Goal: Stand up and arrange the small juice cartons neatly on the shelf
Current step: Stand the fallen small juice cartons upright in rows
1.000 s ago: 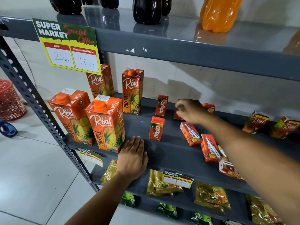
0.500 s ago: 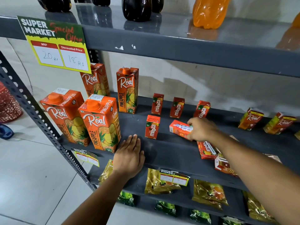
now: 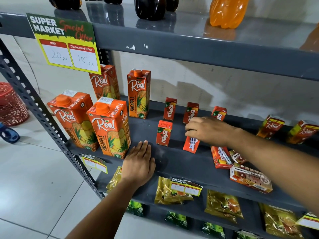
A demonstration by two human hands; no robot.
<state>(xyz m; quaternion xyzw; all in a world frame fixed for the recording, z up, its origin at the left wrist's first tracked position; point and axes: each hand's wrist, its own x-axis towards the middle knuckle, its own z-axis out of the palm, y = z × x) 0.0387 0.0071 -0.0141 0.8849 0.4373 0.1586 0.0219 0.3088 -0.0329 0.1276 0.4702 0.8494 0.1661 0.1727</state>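
My right hand (image 3: 209, 131) grips the top of a small red Maaza carton (image 3: 191, 145), upright in the front row of the grey middle shelf (image 3: 186, 163). Beside it to the left stands another small Maaza carton (image 3: 164, 132). Three small Maaza cartons stand in the back row (image 3: 170, 108); my hand partly hides two of them. Two small cartons (image 3: 221, 156) and a paler one (image 3: 251, 179) lie flat to the right. My left hand (image 3: 139, 165) rests flat, palm down, on the shelf's front edge.
Several tall Real pineapple cartons (image 3: 109, 128) stand at the shelf's left. Two small Real cartons (image 3: 270, 125) stand at the far right. Bottles sit on the top shelf (image 3: 189, 40), which carries a price sign (image 3: 66, 44). Snack packets (image 3: 174, 190) fill the shelf below. A red basket (image 3: 10, 104) is on the floor.
My right hand left the back row, picked up a carton lying flat, and has turned it upright in the front row. My left hand has stayed flat on the shelf.
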